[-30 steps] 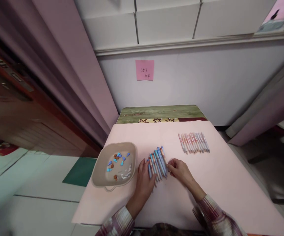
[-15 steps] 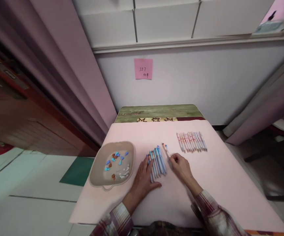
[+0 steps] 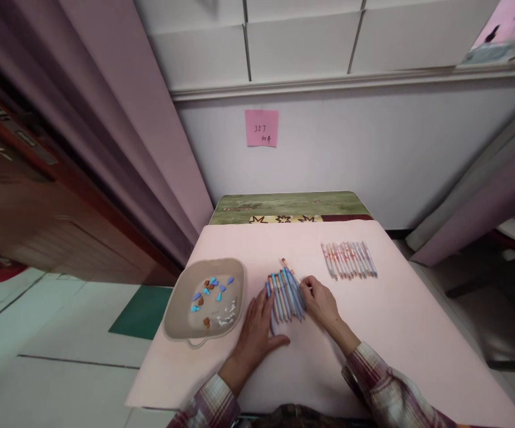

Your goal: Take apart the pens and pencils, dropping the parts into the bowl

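Note:
A row of pens (image 3: 286, 300) with blue and brown ends lies side by side on the pink-covered table. Along the left edge of this row rests my left hand (image 3: 255, 327), its fingers stretched out against the outermost pen and its thumb spread. My right hand (image 3: 316, 299) is closed in a pinch at the right edge of the row. It grips a pen (image 3: 291, 269) with a brown end, which slants up and left across the top of the row. The pen's lower part is hidden by my fingers.
Left of my hands stands a beige tray (image 3: 175, 295) holding small blue and brown pieces and clear bits. A second row of pens (image 3: 349, 260), white and reddish, lies at the right. Behind the pink cover (image 3: 400, 333) shows a green tabletop (image 3: 284, 205), with the wall beyond.
My right hand has moved left with the pen, from a gap beside the row up against the row's right edge. My left hand remains at the row's left side.

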A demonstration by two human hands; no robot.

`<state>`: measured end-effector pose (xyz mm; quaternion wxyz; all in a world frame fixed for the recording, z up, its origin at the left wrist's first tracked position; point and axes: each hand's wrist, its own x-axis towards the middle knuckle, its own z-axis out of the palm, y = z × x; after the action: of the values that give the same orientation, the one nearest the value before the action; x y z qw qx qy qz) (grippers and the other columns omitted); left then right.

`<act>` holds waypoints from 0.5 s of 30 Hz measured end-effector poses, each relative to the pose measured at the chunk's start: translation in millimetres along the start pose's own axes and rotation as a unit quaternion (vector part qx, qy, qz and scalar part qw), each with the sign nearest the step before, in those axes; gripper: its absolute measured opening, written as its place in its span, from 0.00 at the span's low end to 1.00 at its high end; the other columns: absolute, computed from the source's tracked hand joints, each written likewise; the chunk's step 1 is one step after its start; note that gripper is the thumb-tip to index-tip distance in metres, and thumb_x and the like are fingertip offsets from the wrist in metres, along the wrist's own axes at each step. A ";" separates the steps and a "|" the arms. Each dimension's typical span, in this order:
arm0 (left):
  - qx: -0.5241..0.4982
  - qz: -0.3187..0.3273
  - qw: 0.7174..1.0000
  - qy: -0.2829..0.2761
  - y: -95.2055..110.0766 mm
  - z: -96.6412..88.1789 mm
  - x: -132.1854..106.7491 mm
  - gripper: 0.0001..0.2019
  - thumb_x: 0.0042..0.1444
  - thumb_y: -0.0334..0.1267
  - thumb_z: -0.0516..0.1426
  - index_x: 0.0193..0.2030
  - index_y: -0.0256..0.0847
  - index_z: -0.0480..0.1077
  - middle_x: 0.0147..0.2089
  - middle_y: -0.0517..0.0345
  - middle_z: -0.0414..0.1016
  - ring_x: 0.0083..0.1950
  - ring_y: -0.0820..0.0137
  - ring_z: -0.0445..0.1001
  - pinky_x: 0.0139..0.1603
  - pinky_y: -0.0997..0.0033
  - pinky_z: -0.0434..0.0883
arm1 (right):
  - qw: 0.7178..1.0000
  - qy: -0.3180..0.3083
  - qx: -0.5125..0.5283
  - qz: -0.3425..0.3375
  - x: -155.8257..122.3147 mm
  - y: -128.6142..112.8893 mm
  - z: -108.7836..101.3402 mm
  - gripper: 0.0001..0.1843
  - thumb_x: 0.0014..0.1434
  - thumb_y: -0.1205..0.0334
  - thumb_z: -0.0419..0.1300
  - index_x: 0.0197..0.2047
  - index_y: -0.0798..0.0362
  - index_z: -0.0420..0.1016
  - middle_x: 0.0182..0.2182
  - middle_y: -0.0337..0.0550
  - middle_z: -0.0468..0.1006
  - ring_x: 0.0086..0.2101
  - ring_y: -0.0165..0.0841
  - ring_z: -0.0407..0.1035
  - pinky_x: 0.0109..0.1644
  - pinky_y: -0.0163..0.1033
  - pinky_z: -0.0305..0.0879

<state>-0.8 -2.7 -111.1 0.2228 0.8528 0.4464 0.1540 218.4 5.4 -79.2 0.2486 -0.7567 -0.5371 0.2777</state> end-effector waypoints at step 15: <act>-0.325 -0.105 0.932 0.121 45.3 -55.8 5.4 0.20 0.56 0.43 0.58 0.55 0.41 0.69 0.59 0.44 0.70 0.59 0.56 0.69 0.57 0.52 0.67 | 0.977 0.026 0.212 -0.024 -17.4 -22.3 -5.3 0.15 0.62 0.48 0.50 0.33 0.49 0.68 0.27 0.38 0.74 0.27 0.32 0.66 0.32 0.34 0.58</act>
<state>7.8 -7.5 -39.7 0.4470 0.6573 0.4823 0.3682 202.4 -4.8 -57.6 0.4237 -0.6806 -0.4774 0.3596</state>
